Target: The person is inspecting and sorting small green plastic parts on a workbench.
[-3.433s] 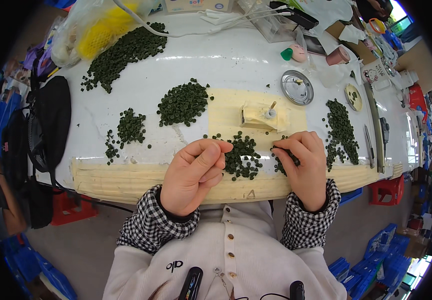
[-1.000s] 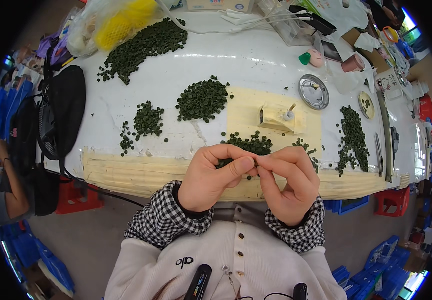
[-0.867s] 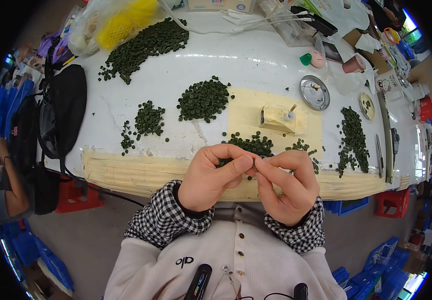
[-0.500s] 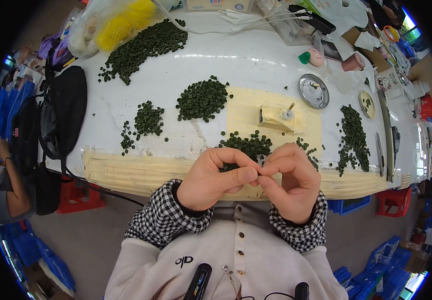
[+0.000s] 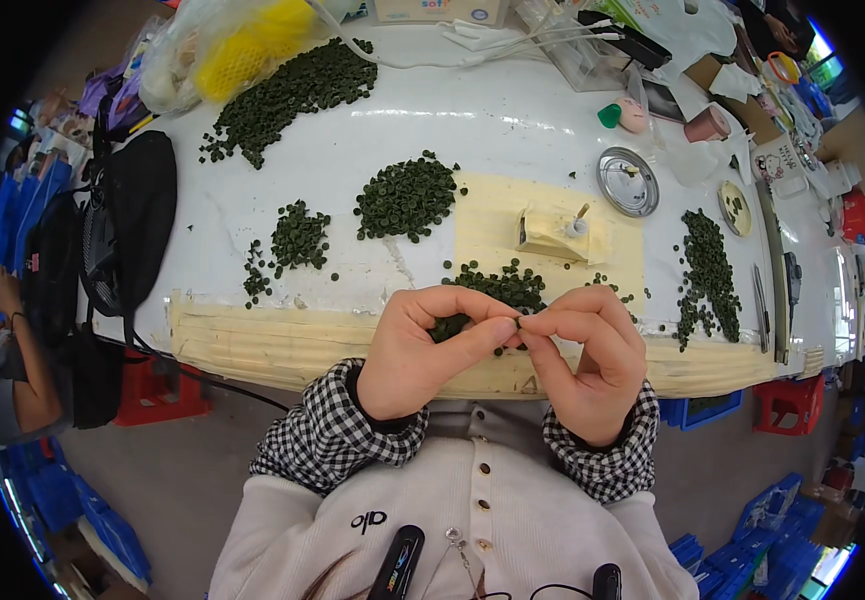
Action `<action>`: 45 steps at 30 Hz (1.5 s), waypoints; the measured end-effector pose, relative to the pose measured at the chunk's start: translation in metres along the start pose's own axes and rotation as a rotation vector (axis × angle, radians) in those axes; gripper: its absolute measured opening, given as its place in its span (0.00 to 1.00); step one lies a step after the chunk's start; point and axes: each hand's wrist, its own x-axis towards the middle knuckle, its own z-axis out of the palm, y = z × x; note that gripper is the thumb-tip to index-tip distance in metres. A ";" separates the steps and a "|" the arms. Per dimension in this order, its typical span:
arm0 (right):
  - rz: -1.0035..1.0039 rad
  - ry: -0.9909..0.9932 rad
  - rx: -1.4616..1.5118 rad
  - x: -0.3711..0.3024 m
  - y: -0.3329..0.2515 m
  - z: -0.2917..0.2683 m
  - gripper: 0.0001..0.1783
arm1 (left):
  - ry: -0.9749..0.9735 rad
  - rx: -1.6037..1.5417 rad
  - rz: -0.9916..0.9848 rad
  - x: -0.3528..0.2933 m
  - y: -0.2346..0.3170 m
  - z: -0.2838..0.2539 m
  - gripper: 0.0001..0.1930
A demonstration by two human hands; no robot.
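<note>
My left hand (image 5: 427,345) and my right hand (image 5: 594,345) meet above the table's near edge, both closed in a fingertip pinch. Between their tips shows a bit of a small dark green piece (image 5: 518,322), mostly covered by the fingers. Just beyond the hands lies a pile of small round dark green pieces (image 5: 502,287), partly hidden by them. A pale yellow block (image 5: 552,236) with a short stick and a white nub rises from a cream sheet (image 5: 482,215) behind that pile.
More dark green pieces lie in heaps at the middle (image 5: 407,200), left (image 5: 299,238), far left (image 5: 292,95) and right (image 5: 707,275). A round metal lid (image 5: 628,182) sits right of the block. A black bag (image 5: 137,220) rests at the left edge; a red stool (image 5: 157,392) stands below.
Both hands stay together in nearly the same place. The fingertips have shifted slightly, so a bit of the dark green piece now shows between them.
</note>
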 end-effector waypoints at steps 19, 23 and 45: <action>0.271 -0.027 0.402 -0.004 0.007 0.005 0.06 | 0.042 0.139 0.105 0.001 -0.007 0.001 0.05; 0.327 -0.014 0.404 -0.004 0.003 0.005 0.05 | 0.025 0.122 0.086 0.001 -0.006 0.002 0.05; 0.273 -0.046 0.397 -0.003 0.009 0.004 0.06 | 0.035 0.133 0.098 0.002 -0.007 0.002 0.05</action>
